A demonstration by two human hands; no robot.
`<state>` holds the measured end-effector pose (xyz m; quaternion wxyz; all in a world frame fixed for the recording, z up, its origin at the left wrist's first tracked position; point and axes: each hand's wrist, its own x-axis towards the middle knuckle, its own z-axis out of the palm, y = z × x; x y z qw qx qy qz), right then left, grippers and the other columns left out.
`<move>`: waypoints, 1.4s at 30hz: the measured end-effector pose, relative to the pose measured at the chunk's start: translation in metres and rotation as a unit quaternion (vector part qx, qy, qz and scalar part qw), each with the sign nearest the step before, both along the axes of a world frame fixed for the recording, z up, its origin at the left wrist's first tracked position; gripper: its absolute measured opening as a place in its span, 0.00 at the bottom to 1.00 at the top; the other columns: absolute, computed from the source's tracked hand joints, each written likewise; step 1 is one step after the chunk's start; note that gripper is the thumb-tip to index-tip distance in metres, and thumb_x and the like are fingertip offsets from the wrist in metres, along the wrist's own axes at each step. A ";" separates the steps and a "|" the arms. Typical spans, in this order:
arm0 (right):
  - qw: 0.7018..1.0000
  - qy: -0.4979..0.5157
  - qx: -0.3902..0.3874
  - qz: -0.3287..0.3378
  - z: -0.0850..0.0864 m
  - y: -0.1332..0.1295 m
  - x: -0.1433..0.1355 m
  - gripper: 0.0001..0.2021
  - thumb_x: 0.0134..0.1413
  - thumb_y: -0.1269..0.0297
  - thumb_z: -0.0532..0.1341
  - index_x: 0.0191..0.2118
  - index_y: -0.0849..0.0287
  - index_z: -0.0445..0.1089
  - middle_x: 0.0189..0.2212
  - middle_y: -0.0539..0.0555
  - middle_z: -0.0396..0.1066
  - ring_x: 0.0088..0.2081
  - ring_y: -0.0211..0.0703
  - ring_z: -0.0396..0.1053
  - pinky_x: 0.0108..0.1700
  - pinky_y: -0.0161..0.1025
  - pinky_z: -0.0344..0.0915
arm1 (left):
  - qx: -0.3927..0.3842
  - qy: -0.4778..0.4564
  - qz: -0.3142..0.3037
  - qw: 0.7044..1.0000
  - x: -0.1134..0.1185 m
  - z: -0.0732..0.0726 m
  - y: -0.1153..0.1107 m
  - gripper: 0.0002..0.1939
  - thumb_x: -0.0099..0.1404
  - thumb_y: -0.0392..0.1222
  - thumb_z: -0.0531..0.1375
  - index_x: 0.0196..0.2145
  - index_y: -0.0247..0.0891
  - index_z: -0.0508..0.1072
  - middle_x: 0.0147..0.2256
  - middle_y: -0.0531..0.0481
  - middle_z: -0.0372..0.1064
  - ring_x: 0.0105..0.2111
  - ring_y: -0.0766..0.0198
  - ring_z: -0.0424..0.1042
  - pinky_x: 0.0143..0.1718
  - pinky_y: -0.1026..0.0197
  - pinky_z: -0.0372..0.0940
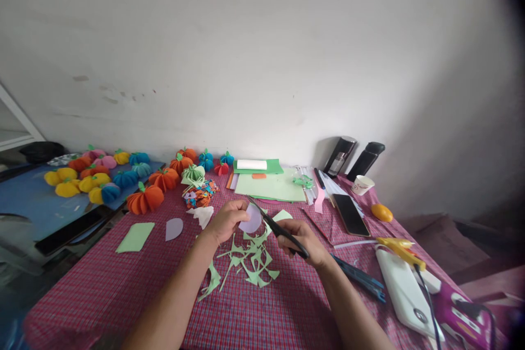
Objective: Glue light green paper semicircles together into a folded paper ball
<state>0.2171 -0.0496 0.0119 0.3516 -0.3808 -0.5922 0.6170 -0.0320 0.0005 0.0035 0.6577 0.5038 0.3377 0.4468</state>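
Note:
A round piece of lilac paper (251,220) is pinched between the thumb and fingers of my left hand (228,222). My right hand (301,239) is closed around black-handled scissors (285,234), whose blades lie at the right edge of the lilac paper. Under both hands, thin curling scraps of pale green paper (255,265) are heaped on the tablecloth. Left of my left hand lie a half-round lilac piece (174,228) and a stack of pale green paper (135,237).
Paper pumpkins (145,198) crowd the left and back. Paper sheets (270,184) lie against the wall. At right are a phone (351,214), a paper cup (363,185), an orange fruit (381,212), a yellow glue gun (402,250) and a white power bank (406,290).

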 end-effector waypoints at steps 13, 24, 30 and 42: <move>0.999 0.016 0.021 0.035 -0.003 0.001 0.002 0.19 0.50 0.50 0.70 0.37 0.62 0.72 0.22 0.47 0.67 0.20 0.33 0.61 0.23 0.32 0.57 | -0.002 0.001 -0.012 1.000 0.000 0.002 -0.002 0.07 0.48 0.37 0.64 0.23 0.35 0.68 0.20 0.55 0.64 0.19 0.71 0.60 0.23 0.66 0.52; 1.000 -0.016 0.005 0.024 0.000 0.000 0.003 0.16 0.50 0.53 0.70 0.34 0.61 0.71 0.19 0.46 0.66 0.19 0.33 0.60 0.22 0.31 0.56 | -0.010 0.007 -0.017 1.000 0.001 0.006 -0.005 0.07 0.47 0.37 0.64 0.23 0.35 0.68 0.20 0.55 0.63 0.19 0.71 0.60 0.22 0.67 0.53; 0.999 -0.035 0.009 0.032 0.003 0.001 0.007 0.15 0.50 0.54 0.69 0.36 0.62 0.73 0.19 0.45 0.65 0.19 0.33 0.60 0.21 0.31 0.57 | -0.021 0.010 -0.026 0.999 0.000 0.006 -0.005 0.08 0.45 0.36 0.64 0.22 0.36 0.67 0.19 0.56 0.62 0.18 0.72 0.60 0.21 0.66 0.53; 0.998 -0.029 0.013 0.050 0.000 0.003 0.011 0.19 0.50 0.53 0.70 0.41 0.63 0.74 0.22 0.46 0.67 0.20 0.32 0.61 0.23 0.31 0.58 | -0.039 0.013 -0.029 0.999 -0.001 0.007 -0.005 0.08 0.44 0.36 0.65 0.23 0.35 0.69 0.19 0.55 0.64 0.18 0.71 0.61 0.21 0.67 0.53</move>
